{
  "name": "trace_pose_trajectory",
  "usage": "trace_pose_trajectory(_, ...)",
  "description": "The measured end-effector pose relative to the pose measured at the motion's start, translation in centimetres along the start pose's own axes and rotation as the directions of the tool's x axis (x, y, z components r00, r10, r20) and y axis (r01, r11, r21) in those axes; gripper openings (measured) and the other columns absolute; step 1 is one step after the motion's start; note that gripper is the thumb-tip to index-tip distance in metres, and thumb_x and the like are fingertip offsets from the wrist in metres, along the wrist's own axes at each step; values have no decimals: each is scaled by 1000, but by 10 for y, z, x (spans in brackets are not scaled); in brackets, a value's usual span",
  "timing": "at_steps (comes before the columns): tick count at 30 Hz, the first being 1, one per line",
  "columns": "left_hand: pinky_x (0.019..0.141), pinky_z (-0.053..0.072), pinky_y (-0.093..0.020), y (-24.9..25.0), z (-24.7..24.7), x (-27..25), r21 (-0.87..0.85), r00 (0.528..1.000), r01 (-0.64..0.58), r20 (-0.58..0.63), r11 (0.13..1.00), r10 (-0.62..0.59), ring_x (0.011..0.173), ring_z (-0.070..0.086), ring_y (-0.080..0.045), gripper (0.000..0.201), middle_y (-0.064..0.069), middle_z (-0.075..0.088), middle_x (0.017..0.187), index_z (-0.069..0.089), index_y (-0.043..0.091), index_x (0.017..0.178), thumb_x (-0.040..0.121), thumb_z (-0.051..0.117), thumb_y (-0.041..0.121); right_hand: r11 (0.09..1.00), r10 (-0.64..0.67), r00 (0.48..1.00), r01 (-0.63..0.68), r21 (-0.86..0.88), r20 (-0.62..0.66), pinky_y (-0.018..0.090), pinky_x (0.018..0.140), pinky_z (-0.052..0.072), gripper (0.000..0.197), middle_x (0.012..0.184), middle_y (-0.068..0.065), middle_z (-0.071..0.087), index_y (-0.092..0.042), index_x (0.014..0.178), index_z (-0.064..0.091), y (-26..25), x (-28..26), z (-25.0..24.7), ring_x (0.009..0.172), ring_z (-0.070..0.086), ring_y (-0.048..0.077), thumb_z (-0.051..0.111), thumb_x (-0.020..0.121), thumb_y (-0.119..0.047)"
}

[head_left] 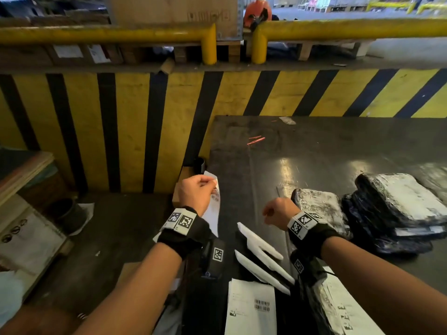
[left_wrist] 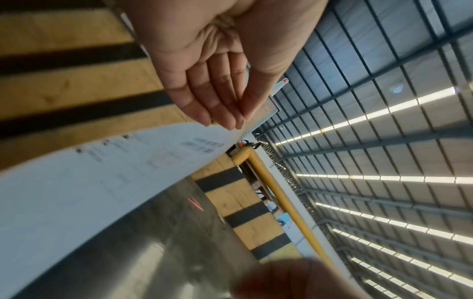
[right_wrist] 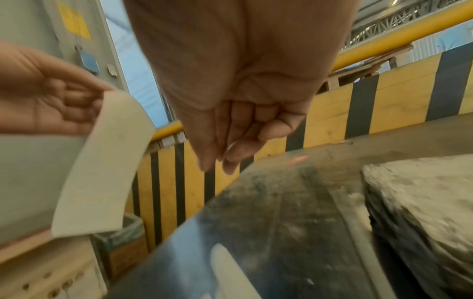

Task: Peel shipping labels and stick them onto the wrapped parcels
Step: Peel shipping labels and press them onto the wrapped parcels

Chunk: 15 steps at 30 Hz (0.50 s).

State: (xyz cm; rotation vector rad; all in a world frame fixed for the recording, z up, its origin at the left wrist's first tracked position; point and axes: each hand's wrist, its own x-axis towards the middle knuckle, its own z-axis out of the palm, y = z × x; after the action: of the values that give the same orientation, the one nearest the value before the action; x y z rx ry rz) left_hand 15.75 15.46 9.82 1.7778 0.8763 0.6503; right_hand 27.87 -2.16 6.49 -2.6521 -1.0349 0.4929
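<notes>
My left hand (head_left: 196, 192) is raised over the left edge of the dark table (head_left: 314, 151). It pinches the top of a white shipping label (head_left: 214, 209), which hangs down curved; the left wrist view shows its printed face (left_wrist: 102, 182) below the fingertips (left_wrist: 230, 119). My right hand (head_left: 278, 213) hovers over the table with curled fingers (right_wrist: 225, 157) and holds nothing I can see. Beside it lies a black wrapped parcel (head_left: 319, 206). A stack of wrapped parcels (head_left: 399, 213) sits to its right.
Curled white backing strips (head_left: 261, 245) and a printed label sheet (head_left: 251, 308) lie at the table's near edge, beside another labelled parcel (head_left: 346, 310). A yellow-and-black striped barrier (head_left: 145, 122) stands behind. A dark bin (head_left: 67, 213) and boxes (head_left: 24, 238) sit on the floor to the left.
</notes>
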Motion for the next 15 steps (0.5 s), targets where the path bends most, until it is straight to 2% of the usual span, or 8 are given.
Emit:
trace_pose_trajectory(2, 77, 57, -33, 10, 12, -6, -96, 999, 27, 47, 995, -22, 76, 68, -20, 10, -4, 68, 76, 71, 5, 91, 84, 64, 9, 995, -46, 989, 57, 82, -139, 19, 73, 46, 20, 93, 6, 73, -13, 95, 73, -4, -7, -13, 84, 65, 17, 66, 82, -25)
trace_pose_trajectory(4, 72, 55, -29, 22, 27, -12, -164, 995, 65, 90, 984, -51, 67, 64, -14, 9, 0, 65, 69, 71, 4, 88, 84, 63, 7, 978, -87, 955, 135, 157, -283, 11, 59, 39, 20, 82, 0, 72, -16, 89, 73, -11, -19, -28, 71, 59, 9, 67, 82, -34)
trace_pose_trajectory(6, 74, 56, -33, 36, 45, -17, -246, 990, 89, 127, 965, -59, 64, 63, -15, 6, -2, 65, 67, 70, 8, 80, 83, 64, 7, 968, -114, 917, 189, 164, -381, 6, 57, 38, 22, 76, -6, 68, -18, 85, 72, -16, -33, -41, 66, 57, 5, 68, 80, -39)
trace_pose_trajectory(8, 76, 56, -36, 51, 62, -23, -306, 987, 98, 152, 947, -53, 64, 63, -16, 7, -4, 66, 67, 68, 10, 77, 83, 65, 8, 974, -96, 898, 173, 146, -429, 17, 63, 48, 25, 79, -6, 69, -19, 85, 70, -15, -43, -50, 69, 59, 8, 68, 78, -43)
trace_pose_trajectory(10, 76, 56, -34, 66, 78, -29, -348, 984, 95, 177, 933, -35, 64, 63, -15, 5, -3, 66, 68, 69, 9, 79, 83, 65, 7, 984, -46, 884, 120, 131, -465, 29, 69, 52, 25, 83, -4, 70, -20, 87, 68, -7, -50, -59, 75, 63, 13, 67, 79, -43)
trace_pose_trajectory(13, 77, 57, -34, 83, 103, -38, -367, 977, 86, 213, 926, -7, 69, 66, -19, 11, -4, 68, 70, 70, 16, 73, 81, 67, 9, 987, 6, 855, 77, 140, -519, 32, 73, 53, 21, 86, 2, 72, -17, 87, 70, 16, -60, -73, 79, 65, 18, 64, 83, -37)
trace_pose_trajectory(15, 74, 57, -33, 91, 122, -47, -377, 970, 90, 242, 922, 4, 67, 66, -18, 19, -4, 69, 69, 68, 21, 67, 81, 67, 9, 988, 20, 837, 68, 141, -547, 35, 74, 54, 21, 84, 3, 73, -17, 86, 71, 34, -69, -79, 79, 66, 19, 63, 84, -36)
